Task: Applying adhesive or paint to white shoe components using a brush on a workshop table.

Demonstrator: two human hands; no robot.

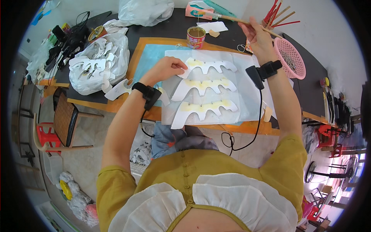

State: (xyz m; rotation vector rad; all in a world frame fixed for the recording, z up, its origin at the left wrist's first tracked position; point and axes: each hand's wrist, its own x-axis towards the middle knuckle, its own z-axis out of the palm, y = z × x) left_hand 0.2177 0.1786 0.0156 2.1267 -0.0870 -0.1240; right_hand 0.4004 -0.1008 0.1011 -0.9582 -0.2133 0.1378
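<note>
My right hand [259, 38] is raised at the back right, its fingers closed round the wooden handle of a brush [232, 18]. The brush lies nearly level, its bristles above an open tin [196, 37] of yellowish stuff, and a thin strand hangs from them. My left hand [169, 70] pinches the left end of the farthest white scalloped cutout [211, 65]. Nearer to me lie a middle cutout [205, 88] and a front cutout [205, 111]. All three bear yellowish smears and rest on a whitish sheet [170, 112].
On the left stands a plastic bag [83, 83] full of white cutouts. A pink basket [295, 71] of small metal pieces sits at right, with red and wooden sticks [276, 15] behind. A tissue pack [195, 11] is at the back. Cables hang from both wrist straps.
</note>
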